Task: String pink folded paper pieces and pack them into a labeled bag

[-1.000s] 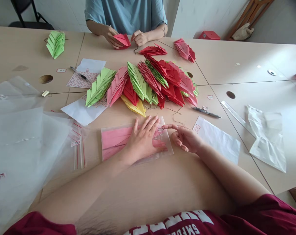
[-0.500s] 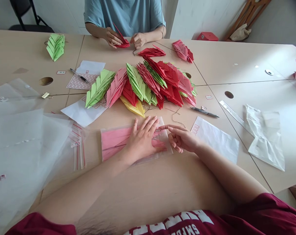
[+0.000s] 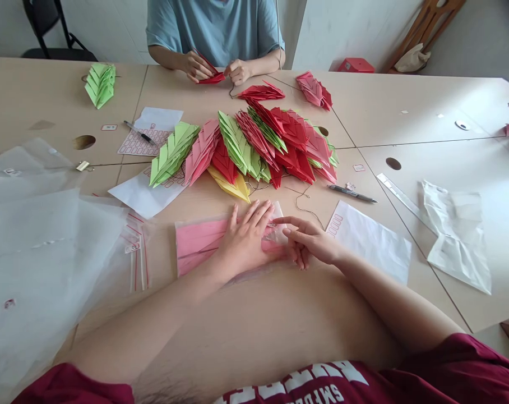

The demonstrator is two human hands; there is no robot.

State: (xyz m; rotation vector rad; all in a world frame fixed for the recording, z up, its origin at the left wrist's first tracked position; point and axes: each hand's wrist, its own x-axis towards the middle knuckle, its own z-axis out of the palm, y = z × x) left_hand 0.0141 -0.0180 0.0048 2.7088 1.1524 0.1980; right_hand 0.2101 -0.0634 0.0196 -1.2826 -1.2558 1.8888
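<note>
A clear plastic bag [image 3: 282, 212] with pink folded paper [image 3: 198, 241] inside lies flat in front of me. My left hand [image 3: 246, 235] presses down on it with fingers spread and holds nothing. At the bag's right end, the index finger of my right hand [image 3: 313, 241] reaches to a small red-printed label [image 3: 272, 224]. The right hand's other fingers are loosely bent, with nothing gripped in them. Just beyond my hands lies a pile of folded paper pieces, among them a yellow one [image 3: 231, 184], a green one [image 3: 174, 152] and a pink one [image 3: 202, 150].
Large clear plastic bags [image 3: 31, 241] cover the table's left side. A label sheet [image 3: 370, 241], a pen [image 3: 352, 193], a ruler [image 3: 399, 196] and a white plastic bag [image 3: 458, 235] lie to the right. Across the table, a person in a blue shirt [image 3: 216, 33] handles red folded paper [image 3: 212, 77].
My right hand has shifted slightly left, its index finger staying by the label and its thumb nearer the bag. The left hand stays flat in place. The view has tilted slightly.
</note>
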